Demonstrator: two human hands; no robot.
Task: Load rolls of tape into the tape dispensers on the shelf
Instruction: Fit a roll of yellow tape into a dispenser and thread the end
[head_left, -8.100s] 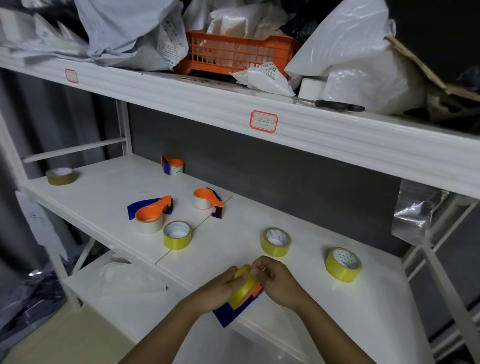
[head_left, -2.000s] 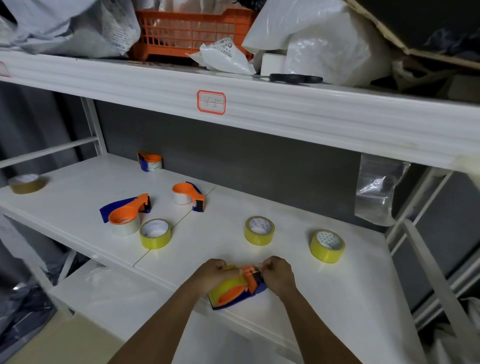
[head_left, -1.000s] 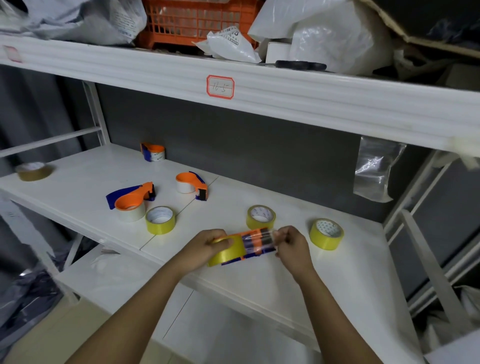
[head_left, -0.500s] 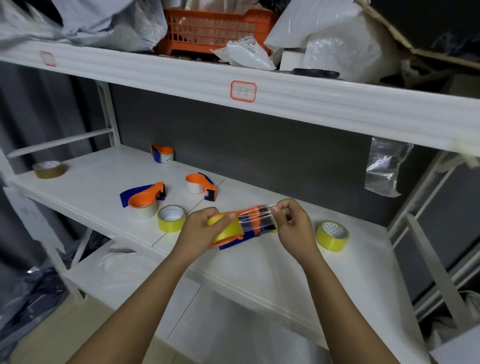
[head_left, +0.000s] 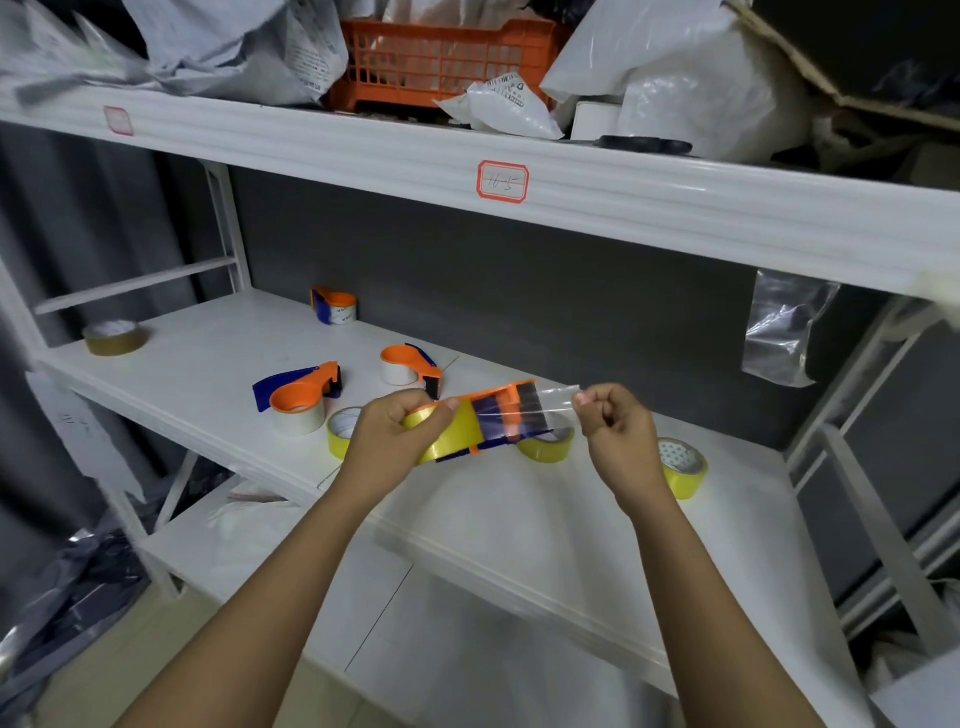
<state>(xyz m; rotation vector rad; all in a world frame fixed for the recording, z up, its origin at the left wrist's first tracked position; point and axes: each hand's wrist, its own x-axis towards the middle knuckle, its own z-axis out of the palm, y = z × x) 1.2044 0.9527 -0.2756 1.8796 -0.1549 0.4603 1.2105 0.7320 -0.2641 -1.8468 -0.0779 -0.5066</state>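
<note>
A: Where's the dispenser in hand?

B: Held in the air above the near edge of the shelf. Orange-and-blue dispenser, yellow tape roll seated in it. Left hand is wrapped round roll and body. Right hand pinches the clear tape end, drawn out to the right across the dispenser's mouth.

A: Step?

B: Threading, I'd judge; roll looks loaded. The next move likely calls for laying the strip over the cutter and tearing it, keeping it taut so it doesn't fold on itself.

A: Others?

B: Three dispensers sit farther left on the shelf: near one, middle one, far one, each with a pale roll. Loose yellow rolls lie by the left hand, behind the dispenser and right of the right hand. A brown roll lies far left.

A: Containers?

B: Orange crate on the upper shelf, among white bags; its contents aren't clear.
</note>
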